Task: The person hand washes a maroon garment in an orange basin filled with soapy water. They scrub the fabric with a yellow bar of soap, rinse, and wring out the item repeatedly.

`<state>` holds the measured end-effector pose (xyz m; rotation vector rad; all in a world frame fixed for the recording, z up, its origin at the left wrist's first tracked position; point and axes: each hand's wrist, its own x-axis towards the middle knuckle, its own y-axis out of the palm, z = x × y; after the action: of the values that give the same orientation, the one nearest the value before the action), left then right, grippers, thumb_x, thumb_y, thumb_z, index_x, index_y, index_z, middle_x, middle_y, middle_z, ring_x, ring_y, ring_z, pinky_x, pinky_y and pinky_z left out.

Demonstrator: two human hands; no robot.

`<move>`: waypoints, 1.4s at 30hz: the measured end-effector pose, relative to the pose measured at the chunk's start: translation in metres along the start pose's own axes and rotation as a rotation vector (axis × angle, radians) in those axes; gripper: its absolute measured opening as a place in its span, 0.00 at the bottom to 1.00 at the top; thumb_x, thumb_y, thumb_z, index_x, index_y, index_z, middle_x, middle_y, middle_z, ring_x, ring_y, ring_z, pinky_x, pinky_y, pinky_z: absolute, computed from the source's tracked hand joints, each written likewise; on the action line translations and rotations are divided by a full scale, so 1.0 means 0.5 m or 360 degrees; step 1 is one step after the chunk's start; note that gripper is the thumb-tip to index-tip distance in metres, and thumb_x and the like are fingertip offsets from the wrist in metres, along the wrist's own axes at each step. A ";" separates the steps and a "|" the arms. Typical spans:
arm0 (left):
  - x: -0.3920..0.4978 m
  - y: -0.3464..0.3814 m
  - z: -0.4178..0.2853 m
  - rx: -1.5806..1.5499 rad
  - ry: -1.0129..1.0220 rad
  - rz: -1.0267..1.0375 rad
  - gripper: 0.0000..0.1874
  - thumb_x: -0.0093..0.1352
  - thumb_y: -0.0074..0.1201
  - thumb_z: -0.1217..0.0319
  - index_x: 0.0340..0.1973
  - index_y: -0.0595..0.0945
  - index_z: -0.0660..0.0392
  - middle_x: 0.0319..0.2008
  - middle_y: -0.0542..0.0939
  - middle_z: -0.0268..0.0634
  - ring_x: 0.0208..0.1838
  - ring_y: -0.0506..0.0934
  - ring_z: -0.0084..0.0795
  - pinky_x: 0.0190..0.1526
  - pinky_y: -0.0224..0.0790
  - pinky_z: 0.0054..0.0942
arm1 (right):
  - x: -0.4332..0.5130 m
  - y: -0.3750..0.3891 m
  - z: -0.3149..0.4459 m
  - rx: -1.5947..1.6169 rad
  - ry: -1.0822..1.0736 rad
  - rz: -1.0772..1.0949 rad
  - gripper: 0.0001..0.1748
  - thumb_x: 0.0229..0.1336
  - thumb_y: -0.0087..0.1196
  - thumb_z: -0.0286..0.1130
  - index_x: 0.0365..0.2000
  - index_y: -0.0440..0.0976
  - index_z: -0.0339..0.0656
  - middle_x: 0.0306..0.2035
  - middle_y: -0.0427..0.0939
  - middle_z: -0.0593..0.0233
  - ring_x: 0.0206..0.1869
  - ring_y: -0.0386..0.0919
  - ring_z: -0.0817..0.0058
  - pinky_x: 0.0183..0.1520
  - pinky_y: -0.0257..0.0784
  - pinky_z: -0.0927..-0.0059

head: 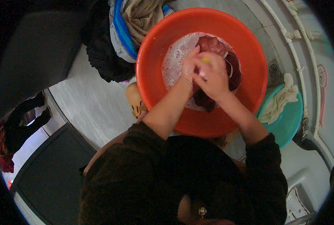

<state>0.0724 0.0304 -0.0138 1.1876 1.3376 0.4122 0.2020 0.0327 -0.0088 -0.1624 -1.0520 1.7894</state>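
Both my hands meet over an orange plastic basin (pixel 152 53), with a wet dark red garment (pixel 234 74) bunched between and around them. My left hand (pixel 190 66) grips the cloth from the left, fingers pointing away from me. From the right, my right hand (pixel 215 74) closes over it, blurred by motion. A small yellow patch shows by my right fingers; what it is cannot be told. The garment has a pale cord or strap and a lighter pinkish part at the far side. Soapy water (pixel 176 60) with foam fills the basin's bottom.
Left of the basin lie black cloth (pixel 107 64) and a beige cloth (pixel 143 19). A teal basin (pixel 292 118) holding a cream cloth (pixel 281 104) stands right. Pale pipes (pixel 295 56), a pink hairbrush (pixel 322 84) and a floor drain (pixel 274 69) are beyond. A tan slipper (pixel 133 94) touches the orange basin.
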 end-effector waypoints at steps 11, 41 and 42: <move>-0.007 -0.019 0.060 -0.0423 0.0067 0.0081 0.23 0.76 0.44 0.53 0.57 0.77 0.55 0.55 0.81 0.39 0.56 0.78 0.41 0.62 0.70 0.41 | 0.029 0.044 0.036 -0.0072 0.0055 -0.0251 0.18 0.59 0.57 0.43 0.46 0.77 0.46 0.49 0.78 0.52 0.52 0.76 0.49 0.57 0.71 0.50; 0.014 -0.014 0.002 0.0726 -0.0031 0.0040 0.13 0.71 0.51 0.75 0.50 0.78 0.64 0.50 0.81 0.42 0.53 0.79 0.40 0.59 0.71 0.42 | 0.053 -0.052 -0.150 0.1812 0.1600 0.0009 0.21 0.71 0.53 0.40 0.55 0.72 0.35 0.48 0.79 0.63 0.50 0.77 0.73 0.53 0.74 0.68; 0.015 -0.012 -0.005 0.0806 -0.0042 -0.0069 0.13 0.72 0.53 0.72 0.51 0.79 0.63 0.51 0.80 0.42 0.53 0.79 0.39 0.58 0.72 0.41 | 0.055 -0.046 -0.135 0.1801 0.1645 -0.0058 0.20 0.71 0.53 0.39 0.55 0.71 0.36 0.48 0.78 0.64 0.49 0.77 0.74 0.53 0.74 0.68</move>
<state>0.0697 0.0350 -0.0221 1.5667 1.4892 0.0195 0.2412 0.0966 -0.0240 -0.2981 0.6936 1.6537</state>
